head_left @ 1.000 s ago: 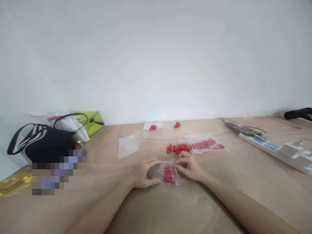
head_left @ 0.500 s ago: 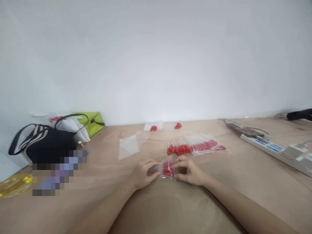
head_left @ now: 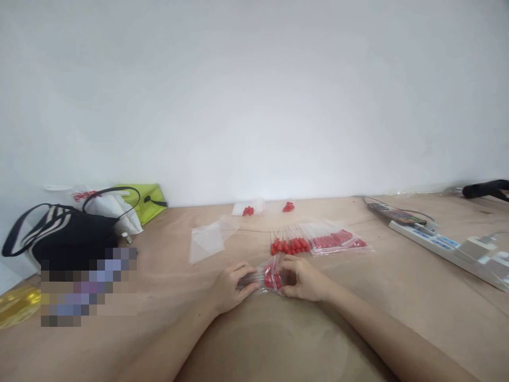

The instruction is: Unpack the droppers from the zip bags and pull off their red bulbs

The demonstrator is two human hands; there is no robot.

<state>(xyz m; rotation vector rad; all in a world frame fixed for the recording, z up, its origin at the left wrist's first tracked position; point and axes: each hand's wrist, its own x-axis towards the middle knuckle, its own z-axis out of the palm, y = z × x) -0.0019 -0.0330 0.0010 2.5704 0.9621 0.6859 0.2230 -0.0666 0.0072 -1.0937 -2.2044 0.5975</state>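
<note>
A clear zip bag (head_left: 263,284) lies low over the table in front of me, with several red-tipped sticks (head_left: 272,279) inside it. My left hand (head_left: 234,286) grips the bag's left end, thumb and fingers closed around it. At the opposite end, by the red tips and the zip strip, my right hand (head_left: 305,278) pinches the bag with curled fingers. Just beyond the hands lies a row of loose red-tipped sticks (head_left: 289,244). Filled zip bags (head_left: 332,240) of such sticks overlap to the right of that row.
Flat clear bags (head_left: 207,243) lie to the left. Two small groups of red pieces (head_left: 248,210) sit near the wall. A black bag (head_left: 75,236) and a green bag (head_left: 149,201) stand at left; a power strip (head_left: 441,244) and a phone (head_left: 401,215) lie at right.
Both hands stay on the zip bag; my right fingers have shifted slightly at its zip end. The whole view has moved a little, so things appear slightly further left.
</note>
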